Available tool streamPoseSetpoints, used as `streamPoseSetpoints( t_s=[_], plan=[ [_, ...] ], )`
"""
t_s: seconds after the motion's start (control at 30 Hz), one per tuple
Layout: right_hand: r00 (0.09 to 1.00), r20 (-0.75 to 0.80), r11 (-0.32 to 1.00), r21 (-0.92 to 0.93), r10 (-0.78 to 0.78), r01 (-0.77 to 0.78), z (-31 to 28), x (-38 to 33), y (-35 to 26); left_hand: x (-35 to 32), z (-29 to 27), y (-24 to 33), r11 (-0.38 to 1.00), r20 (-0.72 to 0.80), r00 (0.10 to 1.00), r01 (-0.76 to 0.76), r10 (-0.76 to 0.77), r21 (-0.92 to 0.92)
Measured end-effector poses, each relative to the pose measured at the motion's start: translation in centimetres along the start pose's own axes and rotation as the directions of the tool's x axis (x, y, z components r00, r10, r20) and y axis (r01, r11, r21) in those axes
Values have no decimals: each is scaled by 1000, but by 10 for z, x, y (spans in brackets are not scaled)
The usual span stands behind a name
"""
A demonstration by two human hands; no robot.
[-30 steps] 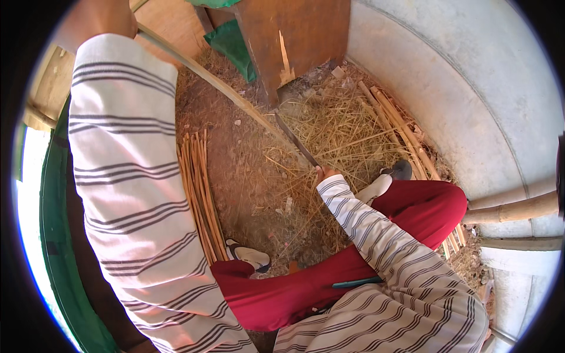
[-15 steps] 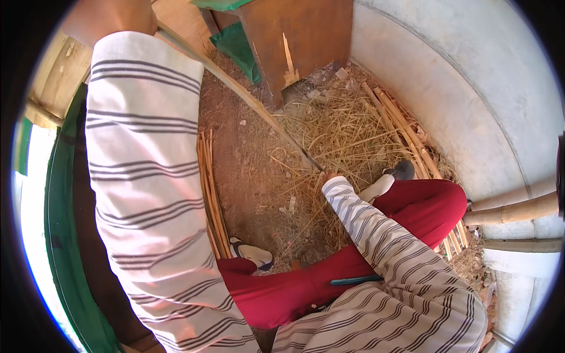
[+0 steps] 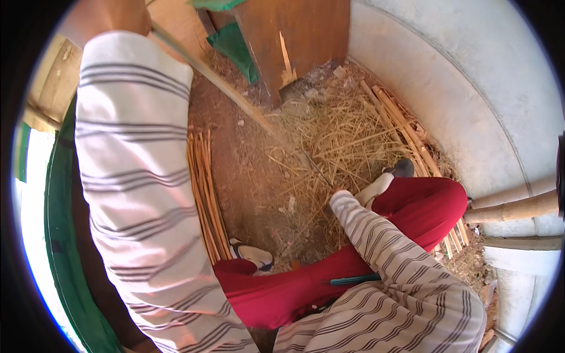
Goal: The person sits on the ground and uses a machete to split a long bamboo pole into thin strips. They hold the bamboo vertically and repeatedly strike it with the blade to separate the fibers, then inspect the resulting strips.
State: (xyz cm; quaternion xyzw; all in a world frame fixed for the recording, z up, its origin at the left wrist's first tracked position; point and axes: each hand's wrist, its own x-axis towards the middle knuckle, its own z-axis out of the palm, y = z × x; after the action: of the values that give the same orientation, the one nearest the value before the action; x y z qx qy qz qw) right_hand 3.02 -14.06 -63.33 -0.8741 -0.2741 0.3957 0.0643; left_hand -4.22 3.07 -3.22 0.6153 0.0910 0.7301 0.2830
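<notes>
My left hand [image 3: 112, 16] is raised at the top left, closed around the upper end of a long thin bamboo strip [image 3: 235, 97]. The strip slants down to the right over the earth floor to my right hand [image 3: 337, 191]. That hand is almost wholly hidden by its striped cuff, just above my red-trousered knee [image 3: 424, 203]; its fingers do not show. My left striped sleeve [image 3: 135, 194] fills the left of the view.
A bundle of split bamboo strips [image 3: 203, 194] lies on the ground at left. Dry straw [image 3: 347, 126] and more strips [image 3: 406, 129] lie against a curved concrete wall [image 3: 459, 88]. Behind stands a brown wooden board [image 3: 300, 29]. Bamboo poles [image 3: 518, 209] jut in at right.
My raised left arm has swung to the right and higher in the picture, taking the strip's top end with it. My right hand stays by the knee.
</notes>
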Motion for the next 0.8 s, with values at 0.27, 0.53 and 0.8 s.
streamPoseSetpoints(
  t_s=[0.27, 0.53, 0.8],
  plan=[
    [913, -408, 908, 380, -4, 174, 2, 21, -12, 6, -12, -2, 989, 73, 994, 94, -86, -113],
    [880, -465, 808, 480, -96, 342, -56, -30, -46, 26, -45, -2, 883, 410, 894, 331, -181, -333],
    [903, -423, 882, 396, -72, 256, -28, -44, -39, 5, 0, 2, 987, 137, 988, 94, -76, -130]
  ],
)
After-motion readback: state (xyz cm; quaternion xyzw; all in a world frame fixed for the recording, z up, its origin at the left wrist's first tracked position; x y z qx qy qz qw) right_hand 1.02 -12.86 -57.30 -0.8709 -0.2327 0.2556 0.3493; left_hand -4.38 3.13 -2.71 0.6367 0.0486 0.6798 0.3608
